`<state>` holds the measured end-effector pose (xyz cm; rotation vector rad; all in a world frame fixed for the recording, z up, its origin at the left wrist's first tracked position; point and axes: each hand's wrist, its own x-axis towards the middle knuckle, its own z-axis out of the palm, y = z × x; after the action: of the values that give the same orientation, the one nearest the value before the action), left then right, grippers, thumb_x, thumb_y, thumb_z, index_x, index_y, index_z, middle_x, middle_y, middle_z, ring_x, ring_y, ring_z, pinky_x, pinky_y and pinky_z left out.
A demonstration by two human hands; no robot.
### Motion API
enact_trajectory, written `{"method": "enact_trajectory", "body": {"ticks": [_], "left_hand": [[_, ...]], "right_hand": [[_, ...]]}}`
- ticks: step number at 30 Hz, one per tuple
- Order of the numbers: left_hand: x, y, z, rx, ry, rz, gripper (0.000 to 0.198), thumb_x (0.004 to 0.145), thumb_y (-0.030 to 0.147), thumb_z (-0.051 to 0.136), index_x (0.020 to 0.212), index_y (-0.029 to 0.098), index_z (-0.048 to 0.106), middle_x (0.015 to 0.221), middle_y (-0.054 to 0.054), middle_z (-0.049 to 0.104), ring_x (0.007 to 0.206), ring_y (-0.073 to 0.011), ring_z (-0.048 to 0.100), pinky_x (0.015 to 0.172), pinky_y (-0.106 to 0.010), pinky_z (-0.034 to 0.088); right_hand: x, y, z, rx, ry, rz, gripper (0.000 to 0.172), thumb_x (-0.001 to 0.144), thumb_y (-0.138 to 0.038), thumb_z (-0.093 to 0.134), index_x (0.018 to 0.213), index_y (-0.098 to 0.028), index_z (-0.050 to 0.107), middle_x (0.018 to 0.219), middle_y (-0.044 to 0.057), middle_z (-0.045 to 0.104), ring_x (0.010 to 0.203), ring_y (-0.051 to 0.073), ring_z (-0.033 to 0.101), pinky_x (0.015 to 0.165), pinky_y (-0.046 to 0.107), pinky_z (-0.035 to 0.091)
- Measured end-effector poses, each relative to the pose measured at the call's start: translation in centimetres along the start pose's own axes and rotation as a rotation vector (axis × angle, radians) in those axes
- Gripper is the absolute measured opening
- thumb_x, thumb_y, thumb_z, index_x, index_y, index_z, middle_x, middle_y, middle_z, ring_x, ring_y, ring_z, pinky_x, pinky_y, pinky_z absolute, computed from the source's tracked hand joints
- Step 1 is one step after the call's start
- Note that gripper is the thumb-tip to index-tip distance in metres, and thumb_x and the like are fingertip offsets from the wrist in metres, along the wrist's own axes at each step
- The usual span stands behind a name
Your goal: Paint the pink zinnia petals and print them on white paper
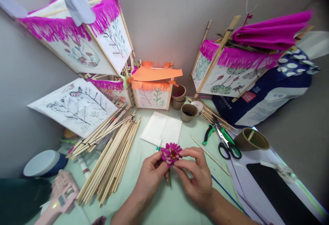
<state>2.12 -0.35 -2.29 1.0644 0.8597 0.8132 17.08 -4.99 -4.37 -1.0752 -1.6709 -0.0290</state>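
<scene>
A magenta flower (171, 153) with a yellow and dark centre and a short green stem is held up between my two hands, over the pale green table (169, 211). My left hand (154, 166) pinches it from the left, just under the petals. On the other side, the thumb and index finger of my right hand (194, 170) close on the right-hand petals. A marker with a green band (158, 147) lies just behind my left fingertips, partly hidden. Folded white paper (163, 127) rests behind the flower.
Wooden sticks (113, 160) and a pink glue gun (61, 197) lie at left. Scissors (226, 142), green-handled pliers (209, 134) and a brown pot (252, 139) are at right. Fringed paper lanterns (154, 96) and small pots (189, 112) stand behind.
</scene>
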Motion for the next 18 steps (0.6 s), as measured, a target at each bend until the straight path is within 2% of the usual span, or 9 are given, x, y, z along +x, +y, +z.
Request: {"method": "enact_trajectory", "body": {"ticks": [5,10,15,18], "left_hand": [[-0.07,0.12,-0.01,-0.010,-0.003,-0.006,0.035,0.074,0.047,0.079,0.083,0.014,0.073,0.059,0.003,0.052,0.052,-0.0086,0.044,0.053,-0.023,0.037],[-0.13,0.16,-0.11,0.003,0.027,-0.010,0.029,0.075,0.042,0.077,0.079,0.014,0.071,0.059,0.002,0.053,0.053,-0.0096,0.044,0.054,-0.023,0.038],[-0.09,0.07,-0.16,0.061,0.029,0.029,0.030,0.077,0.044,0.075,0.076,0.014,0.071,0.058,0.002,0.052,0.052,-0.0101,0.044,0.053,-0.024,0.038],[-0.09,0.02,-0.20,0.090,0.034,0.057,0.029,0.077,0.043,0.075,0.078,0.014,0.073,0.069,-0.001,0.058,0.055,-0.0100,0.045,0.052,-0.023,0.039]], "right_hand": [[-0.07,-0.01,-0.05,-0.029,-0.028,-0.083,0.026,0.083,-0.001,0.062,0.101,-0.020,0.064,0.108,0.006,0.055,0.099,0.021,0.054,0.084,0.042,0.046],[0.01,-0.35,-0.52,-0.018,-0.057,-0.132,0.020,0.085,-0.012,0.062,0.103,-0.020,0.062,0.108,0.008,0.055,0.096,0.023,0.054,0.083,0.045,0.047],[0.06,0.01,-0.37,-0.048,0.091,0.102,0.026,0.088,-0.006,0.055,0.109,-0.020,0.060,0.105,0.008,0.055,0.098,0.022,0.055,0.084,0.041,0.049],[-0.02,0.30,-0.07,-0.029,0.084,0.133,0.023,0.089,-0.009,0.058,0.110,-0.019,0.061,0.105,0.008,0.054,0.099,0.021,0.055,0.085,0.040,0.049]]}}
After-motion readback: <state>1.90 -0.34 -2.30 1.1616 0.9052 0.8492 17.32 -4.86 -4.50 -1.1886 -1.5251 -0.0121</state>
